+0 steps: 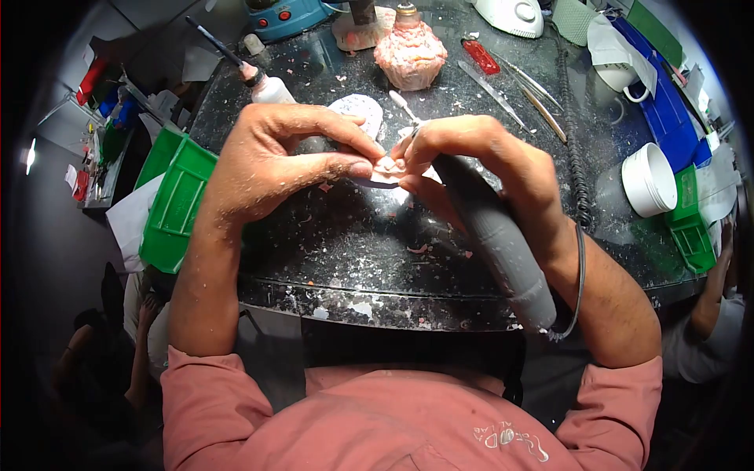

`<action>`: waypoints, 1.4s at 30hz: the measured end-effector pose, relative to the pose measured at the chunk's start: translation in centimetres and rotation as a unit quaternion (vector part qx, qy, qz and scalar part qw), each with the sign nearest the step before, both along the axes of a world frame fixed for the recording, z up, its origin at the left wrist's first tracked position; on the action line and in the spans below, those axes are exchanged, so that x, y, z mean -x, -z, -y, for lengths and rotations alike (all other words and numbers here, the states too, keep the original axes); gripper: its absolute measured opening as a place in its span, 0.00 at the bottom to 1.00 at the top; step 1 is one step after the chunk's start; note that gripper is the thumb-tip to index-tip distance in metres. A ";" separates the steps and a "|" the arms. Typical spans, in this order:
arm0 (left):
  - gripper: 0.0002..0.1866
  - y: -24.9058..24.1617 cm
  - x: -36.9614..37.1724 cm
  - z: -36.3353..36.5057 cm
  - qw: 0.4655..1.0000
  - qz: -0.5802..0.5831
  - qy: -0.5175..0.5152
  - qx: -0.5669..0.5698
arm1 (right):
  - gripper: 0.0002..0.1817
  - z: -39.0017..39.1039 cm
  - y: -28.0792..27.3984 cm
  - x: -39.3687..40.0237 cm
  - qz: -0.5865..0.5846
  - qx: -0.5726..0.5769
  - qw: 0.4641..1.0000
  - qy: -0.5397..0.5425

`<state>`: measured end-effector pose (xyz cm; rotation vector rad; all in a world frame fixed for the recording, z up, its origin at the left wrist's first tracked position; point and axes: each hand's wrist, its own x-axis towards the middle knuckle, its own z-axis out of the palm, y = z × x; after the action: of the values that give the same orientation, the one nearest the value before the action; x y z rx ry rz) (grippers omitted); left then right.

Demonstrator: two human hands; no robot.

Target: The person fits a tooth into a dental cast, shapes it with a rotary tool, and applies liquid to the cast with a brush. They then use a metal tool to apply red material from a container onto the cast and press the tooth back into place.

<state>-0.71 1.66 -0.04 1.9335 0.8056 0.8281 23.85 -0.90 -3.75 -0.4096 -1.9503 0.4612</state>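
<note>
Between the fingertips of my left hand (pixel 267 161) is a small white and pink dental piece (pixel 387 168), closed in from both sides and partly hidden. My right hand (pixel 495 157) is wrapped round a dark grey rotary handpiece (pixel 499 231), its fingertips close against the same piece. The handpiece's working tip is hidden by the fingers. Pale dust speckles my left hand and forearm. Just behind the hands lie a round white plaster-like piece (pixel 363 110) and a thin stick with a white tip (pixel 398 100).
At the back stands a bottle crusted in pink material (pixel 410 55). A white bottle with a brush (pixel 271 89) is at left. Metal instruments (pixel 495 94), a coiled cord (pixel 577 157) and a white tub (pixel 649 180) lie right. Green bins (pixel 177 200) flank the dusty black bench (pixel 345 259).
</note>
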 end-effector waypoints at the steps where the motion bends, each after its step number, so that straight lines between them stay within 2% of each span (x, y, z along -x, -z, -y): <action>1: 0.08 0.0 0.0 -0.1 0.998 -0.003 -0.014 0.058 | 0.19 0.1 -0.1 -0.1 -0.001 -0.006 1.000 0.000; 2: 0.10 0.0 -0.2 -0.1 0.996 0.022 -0.032 0.083 | 0.20 0.2 -0.2 -0.1 0.009 0.045 0.999 -0.006; 4: 0.13 0.7 -0.6 -0.6 0.977 0.160 -0.020 0.139 | 0.24 -0.1 0.4 -0.3 0.039 0.108 0.993 0.009; 7: 0.13 2.5 -0.2 -1.5 0.926 0.319 0.023 0.201 | 0.28 -0.9 1.0 -0.8 0.079 0.074 0.994 0.019; 9: 0.14 2.7 -1.1 -1.3 0.863 0.424 0.072 0.265 | 0.27 -1.4 1.2 -0.9 0.097 0.048 0.994 0.020; 11: 0.13 2.8 -1.6 -0.7 0.852 0.436 0.084 0.278 | 0.24 -1.0 0.4 -0.5 0.070 0.077 0.994 0.039; 13: 0.14 2.6 -1.9 -0.2 0.848 0.435 0.069 0.294 | 0.22 -1.0 -0.4 -0.5 -0.018 0.076 0.995 0.060; 14: 0.14 2.4 -2.3 -0.1 0.842 0.440 0.062 0.305 | 0.24 -0.9 -0.9 -0.6 -0.071 0.046 0.994 0.073; 17: 0.14 1.7 -3.7 0.2 0.848 0.431 0.059 0.304 | 0.17 -0.2 -2.7 -2.0 -0.099 -0.067 0.979 0.168; 21: 0.13 0.9 -6.1 0.5 0.865 0.403 0.057 0.293 | 0.16 -0.5 -3.0 -1.3 -0.150 -0.136 0.968 0.148; 22: 0.11 1.5 -6.3 0.2 0.864 0.413 0.087 0.275 | 0.15 -0.6 -2.8 -1.6 -0.117 -0.146 0.971 0.147; 26: 0.10 3.1 -6.3 1.1 0.859 0.412 0.052 0.301 | 0.15 -0.2 -2.2 -1.4 -0.101 -0.116 0.978 0.138; 28: 0.09 3.5 -6.0 1.6 0.863 0.404 0.006 0.305 | 0.21 -0.8 -2.2 -1.7 -0.045 -0.206 0.970 0.125; 35: 0.07 2.4 -6.0 1.9 0.849 0.421 0.041 0.318 | 0.22 -0.5 -2.5 -1.3 -0.085 -0.189 0.971 0.122; 36: 0.07 2.4 -6.0 1.7 0.856 0.393 0.036 0.333 | 0.17 0.0 -3.0 -1.2 -0.093 -0.178 0.970 0.137; 37: 0.08 2.2 -6.2 1.8 0.851 0.400 0.033 0.339 | 0.13 0.6 -3.6 -2.2 -0.059 -0.152 0.977 0.139; 39: 0.07 1.9 -6.5 2.1 0.838 0.432 0.050 0.329 | 0.11 1.8 -4.4 -2.9 -0.007 -0.064 0.983 0.172; 41: 0.07 2.0 -6.6 2.2 0.835 0.442 0.052 0.323 | 0.15 2.0 -4.4 -2.5 0.024 -0.067 0.983 0.170; 42: 0.06 2.0 -6.7 2.2 0.833 0.451 0.054 0.317 | 0.18 1.8 -3.6 -1.2 -0.070 -0.040 0.987 0.142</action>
<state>5.95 -0.55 -2.04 0.8180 0.2997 1.0862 25.03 -2.75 -0.14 -0.5781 -1.7340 0.2212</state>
